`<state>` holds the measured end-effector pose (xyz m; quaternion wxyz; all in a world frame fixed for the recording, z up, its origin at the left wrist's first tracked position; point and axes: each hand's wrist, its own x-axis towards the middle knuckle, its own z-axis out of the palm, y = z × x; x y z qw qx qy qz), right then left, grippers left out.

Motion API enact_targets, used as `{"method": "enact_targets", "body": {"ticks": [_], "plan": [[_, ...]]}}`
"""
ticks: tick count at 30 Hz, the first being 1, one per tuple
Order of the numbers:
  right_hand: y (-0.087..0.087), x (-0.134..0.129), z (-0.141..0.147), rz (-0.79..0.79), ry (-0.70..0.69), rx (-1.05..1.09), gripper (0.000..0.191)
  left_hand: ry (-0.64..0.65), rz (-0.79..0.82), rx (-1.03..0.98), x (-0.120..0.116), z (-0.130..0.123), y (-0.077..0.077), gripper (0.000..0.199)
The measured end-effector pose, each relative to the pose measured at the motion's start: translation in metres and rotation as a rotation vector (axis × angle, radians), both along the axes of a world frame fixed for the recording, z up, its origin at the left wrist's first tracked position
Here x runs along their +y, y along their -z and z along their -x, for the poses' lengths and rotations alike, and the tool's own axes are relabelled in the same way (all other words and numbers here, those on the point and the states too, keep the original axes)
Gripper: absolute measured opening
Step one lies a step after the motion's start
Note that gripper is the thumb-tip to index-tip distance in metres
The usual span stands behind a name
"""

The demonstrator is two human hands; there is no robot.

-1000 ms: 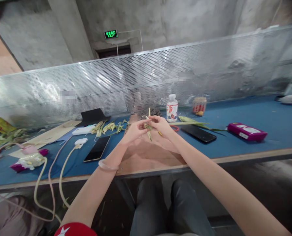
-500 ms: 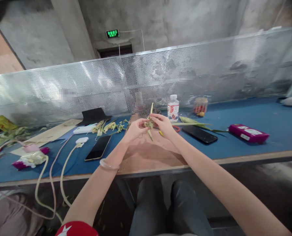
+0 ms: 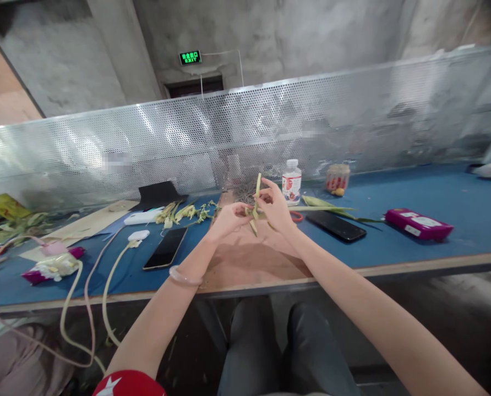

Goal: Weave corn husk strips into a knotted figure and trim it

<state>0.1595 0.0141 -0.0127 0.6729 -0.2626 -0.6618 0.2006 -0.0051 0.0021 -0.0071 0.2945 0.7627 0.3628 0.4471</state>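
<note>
My left hand (image 3: 230, 219) pinches the lower part of a small knot of pale green leaf strips (image 3: 254, 225), which look like husk. The fingers of my right hand (image 3: 275, 204) are closed on the upright leaf strip (image 3: 258, 184) that rises from the same knot. Both hands are close together above a brown board (image 3: 245, 267). Where the strips cross is partly hidden by my fingers. Behind them lies a tangle of thin grey wire (image 3: 245, 191). A red-orange loop (image 3: 297, 216), perhaps a scissors handle, shows beside my right wrist.
A white bottle (image 3: 291, 184), a jar (image 3: 337, 177), a long green leaf (image 3: 323, 203), a black phone (image 3: 336, 225) and a purple pack (image 3: 418, 224) lie right. Leftward are another phone (image 3: 165, 248), wilted leaf pieces (image 3: 187, 212) and cables (image 3: 105, 294). A perforated metal screen (image 3: 154, 132) stands behind.
My right hand has risen slightly, and its fingers are now on the upright strip rather than down at the knot. My left hand stays nearly in place.
</note>
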Motion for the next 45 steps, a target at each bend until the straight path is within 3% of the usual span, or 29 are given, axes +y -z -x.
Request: {"method": "enact_targets", "body": {"ticks": [4, 8, 13, 19, 26, 45], "plan": [[0.002, -0.005, 0.000, -0.125, 0.091, -0.175, 0.032, 0.017, 0.070, -0.044, -0.002, 0.001, -0.003, 0.032], [0.006, -0.005, -0.001, -0.205, 0.169, -0.277, 0.038, 0.047, 0.171, -0.124, -0.001, 0.004, -0.005, 0.033], [0.006, -0.008, -0.001, -0.249, 0.115, -0.305, 0.041, 0.128, 0.238, -0.160, 0.003, 0.007, -0.004, 0.032], [0.003, -0.009, -0.002, -0.304, 0.108, -0.348, 0.035, 0.101, 0.248, -0.174, 0.004, 0.010, -0.003, 0.032], [0.004, -0.009, -0.006, -0.241, 0.090, -0.417, 0.042, 0.089, 0.289, -0.206, 0.006, 0.012, -0.003, 0.031], [0.011, -0.005, -0.003, -0.346, 0.214, -0.469, 0.034, 0.086, 0.328, -0.228, 0.003, 0.009, -0.005, 0.031]]}}
